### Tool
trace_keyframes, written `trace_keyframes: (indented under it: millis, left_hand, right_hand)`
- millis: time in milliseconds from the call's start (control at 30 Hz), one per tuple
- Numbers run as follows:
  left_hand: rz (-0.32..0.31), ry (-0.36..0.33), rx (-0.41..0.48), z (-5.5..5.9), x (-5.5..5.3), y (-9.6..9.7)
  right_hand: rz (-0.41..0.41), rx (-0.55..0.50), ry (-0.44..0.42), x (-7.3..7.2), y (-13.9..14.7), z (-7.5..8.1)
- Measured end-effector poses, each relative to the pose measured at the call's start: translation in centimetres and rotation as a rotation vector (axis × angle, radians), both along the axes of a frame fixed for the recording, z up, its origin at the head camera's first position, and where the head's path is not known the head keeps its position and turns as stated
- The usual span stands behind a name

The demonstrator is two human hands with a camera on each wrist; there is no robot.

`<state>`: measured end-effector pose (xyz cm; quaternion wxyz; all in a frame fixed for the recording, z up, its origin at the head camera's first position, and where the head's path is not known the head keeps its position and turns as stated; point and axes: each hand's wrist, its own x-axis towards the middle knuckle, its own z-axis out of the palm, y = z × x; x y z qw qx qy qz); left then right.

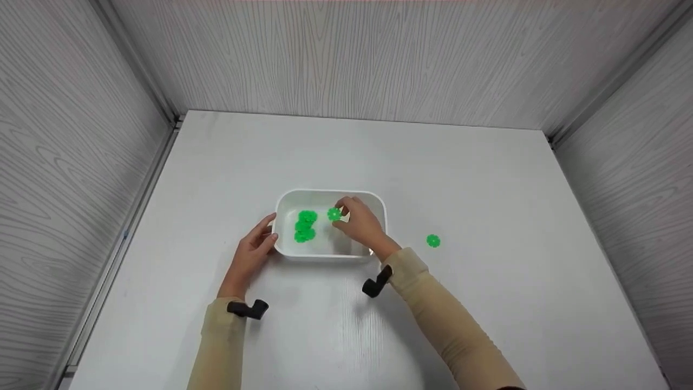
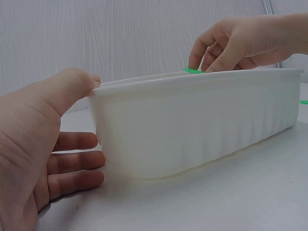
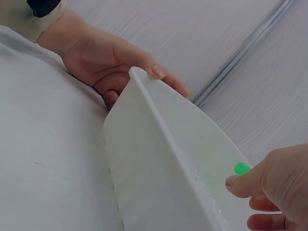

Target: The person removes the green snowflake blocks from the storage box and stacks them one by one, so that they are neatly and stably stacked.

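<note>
A white plastic container (image 1: 325, 255) with rounded corners stands on the table. My left hand (image 1: 252, 253) grips its left end, thumb over the rim and the other fingers against the outer wall, as the left wrist view (image 2: 72, 144) shows. Over the container's inside, my right hand (image 1: 361, 223) pinches a green flower-shaped plastic disc (image 1: 334, 214) between thumb and fingers. Several more green flower-shaped discs (image 1: 305, 227) lie in an overlapping heap in the left half of the container. In the right wrist view, the pinched disc (image 3: 241, 168) is partly covered by the thumb.
One loose green disc (image 1: 433, 240) lies flat on the white table (image 1: 476, 179), right of the container. Pale wood-grain panels (image 1: 346, 59) enclose the table at the back and both sides. Each wrist carries a black camera mount (image 1: 249, 309).
</note>
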<state>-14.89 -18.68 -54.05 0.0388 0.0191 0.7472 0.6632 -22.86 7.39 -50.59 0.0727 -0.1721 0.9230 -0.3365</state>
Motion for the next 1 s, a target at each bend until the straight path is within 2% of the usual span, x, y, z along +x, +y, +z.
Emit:
trace_keyframes:
  millis: [267,500,533,700,867,1000]
  left_hand:
    - [-0.002,0.003,-0.005,0.0,-0.1,0.0]
    - [0.017,0.028,0.027,-2.9,-0.9,-0.6]
    - [0.022,0.035,0.025,-3.0,-1.0,-0.6]
    - [0.028,0.071,0.007,-3.2,-1.1,-0.5]
    - [0.028,0.052,0.005,-3.1,-1.1,-0.5]
    - [0.018,0.030,0.012,-2.5,-0.8,-0.5]
  right_hand:
    - [0.009,-0.065,0.054,1.8,1.3,0.4]
    - [-0.016,-0.145,0.143,3.0,2.9,0.8]
    - [-0.018,-0.156,0.153,3.1,3.1,0.9]
    - [-0.017,-0.208,0.194,3.8,4.4,1.5]
    - [-0.066,-0.237,0.197,4.6,5.8,1.8]
    - [-0.118,-0.241,0.185,5.0,7.2,1.8]
